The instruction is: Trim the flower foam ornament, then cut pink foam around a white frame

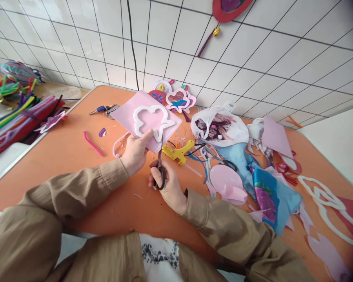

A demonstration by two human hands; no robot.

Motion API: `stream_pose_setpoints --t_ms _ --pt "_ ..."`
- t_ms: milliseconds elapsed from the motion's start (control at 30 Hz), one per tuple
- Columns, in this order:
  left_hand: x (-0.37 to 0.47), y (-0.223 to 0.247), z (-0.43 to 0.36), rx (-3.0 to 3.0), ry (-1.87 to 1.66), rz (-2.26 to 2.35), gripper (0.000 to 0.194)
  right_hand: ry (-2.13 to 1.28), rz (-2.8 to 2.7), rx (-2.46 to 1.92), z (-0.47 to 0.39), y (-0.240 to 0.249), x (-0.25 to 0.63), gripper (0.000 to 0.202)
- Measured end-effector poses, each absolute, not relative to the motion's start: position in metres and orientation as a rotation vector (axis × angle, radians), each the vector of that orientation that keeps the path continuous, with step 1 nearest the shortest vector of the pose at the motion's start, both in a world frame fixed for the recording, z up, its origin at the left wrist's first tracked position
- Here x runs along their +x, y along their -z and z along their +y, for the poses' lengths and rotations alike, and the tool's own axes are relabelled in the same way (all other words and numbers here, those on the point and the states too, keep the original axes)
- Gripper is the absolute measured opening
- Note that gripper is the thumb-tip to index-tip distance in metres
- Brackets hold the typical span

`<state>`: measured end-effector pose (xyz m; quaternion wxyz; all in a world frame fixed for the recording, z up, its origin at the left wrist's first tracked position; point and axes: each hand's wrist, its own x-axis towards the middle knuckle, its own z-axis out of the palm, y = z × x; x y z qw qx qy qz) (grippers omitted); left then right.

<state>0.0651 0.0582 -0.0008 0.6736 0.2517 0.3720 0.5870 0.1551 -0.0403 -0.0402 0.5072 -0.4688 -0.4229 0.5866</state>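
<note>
My left hand point(137, 152) pinches the lower edge of a pink sheet point(125, 111), thumb on top, raised over the orange table. On the sheet lies a white cloud-like outline point(137, 117) with an open middle. In my right hand point(172, 188) is a pair of scissors point(162, 178) with black handles, fingers wrapped round the loops. The blades point up to the sheet's lower right edge, close by the white outline. Whether they are parted there is hard to see. A yellow glue gun point(181, 152) lies just right of the blades.
A white plastic bag point(235, 127) with dark tassels stands behind. Pink scraps, a pink disc point(225, 178), blue fabric point(276, 196) and other scissors point(229, 164) crowd the right. Keys point(107, 110) and a pink pipe cleaner point(93, 143) lie left. Finished-looking ornaments point(178, 100) rest by the tiled wall.
</note>
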Motion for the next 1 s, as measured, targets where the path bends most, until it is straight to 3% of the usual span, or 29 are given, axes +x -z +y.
stream_pose_setpoints --t_ms 1000 --pt "0.0646 0.0059 0.0604 0.575 -1.323 0.816 0.038 -1.449 -0.997 -1.161 -0.0385 0.0358 0.1526 0.04"
